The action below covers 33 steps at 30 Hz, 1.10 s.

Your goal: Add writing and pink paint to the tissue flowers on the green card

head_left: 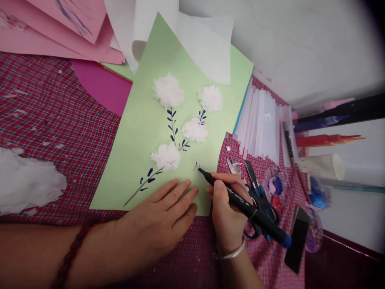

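A black marker pen with a blue end is gripped in my right hand, its dark tip at the paper beside a few small marks. My left hand lies flat, fingers stretched over the lower part of the light green paper. Several fluffy white paper flowers sit on the sheet. Thin grey stems with dark blue leaf strokes run between and below them. The small fresh-looking marks stand to the right of the lowest flower.
Scissors and a cutter lie right of my right hand, near a dark phone-like object. White folded strips and small paint cups stand farther right. Torn white paper lies left; pink sheets and a white roll are behind.
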Available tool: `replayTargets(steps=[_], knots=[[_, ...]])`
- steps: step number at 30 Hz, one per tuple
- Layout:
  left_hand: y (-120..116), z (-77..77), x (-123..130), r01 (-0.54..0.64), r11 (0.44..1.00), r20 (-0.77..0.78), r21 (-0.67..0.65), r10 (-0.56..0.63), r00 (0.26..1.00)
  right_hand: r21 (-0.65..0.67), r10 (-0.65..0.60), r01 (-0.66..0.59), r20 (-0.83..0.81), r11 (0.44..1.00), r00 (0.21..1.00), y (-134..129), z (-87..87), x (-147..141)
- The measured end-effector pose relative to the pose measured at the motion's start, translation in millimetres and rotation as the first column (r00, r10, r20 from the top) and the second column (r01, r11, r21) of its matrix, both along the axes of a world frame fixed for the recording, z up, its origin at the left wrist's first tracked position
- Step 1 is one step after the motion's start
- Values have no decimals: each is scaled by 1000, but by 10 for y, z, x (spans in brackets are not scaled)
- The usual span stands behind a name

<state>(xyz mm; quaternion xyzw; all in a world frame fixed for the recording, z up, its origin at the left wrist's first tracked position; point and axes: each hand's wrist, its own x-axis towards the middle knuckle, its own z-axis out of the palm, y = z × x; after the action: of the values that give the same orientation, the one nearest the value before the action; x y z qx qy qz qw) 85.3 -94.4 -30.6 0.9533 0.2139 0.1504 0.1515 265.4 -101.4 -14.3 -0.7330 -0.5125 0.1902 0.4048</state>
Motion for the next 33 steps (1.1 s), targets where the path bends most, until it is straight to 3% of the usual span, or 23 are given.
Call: replayTargets(steps=[12, 22, 28, 31, 33], knots=[[7, 6, -1, -3, 1000, 25, -16, 3, 1000, 0, 1, -1, 78, 1000, 997, 8, 44, 5], [12, 7, 11, -5, 1000, 12, -11, 5, 1000, -16, -20, 19, -16, 1000, 1000, 0, 22, -13], [7, 8, 10, -15, 1000, 14, -6, 15, 1000, -18, 29, -29, -1, 999, 1000, -10, 29, 3], [11, 12, 8, -5, 1000, 10, -5, 5, 1000, -25, -32, 30, -62, 999, 998, -24, 9, 6], [15, 12, 11, 0, 1000, 3, -12, 0, 1000, 6, -92, 95, -187, 995, 978, -26, -8, 3]])
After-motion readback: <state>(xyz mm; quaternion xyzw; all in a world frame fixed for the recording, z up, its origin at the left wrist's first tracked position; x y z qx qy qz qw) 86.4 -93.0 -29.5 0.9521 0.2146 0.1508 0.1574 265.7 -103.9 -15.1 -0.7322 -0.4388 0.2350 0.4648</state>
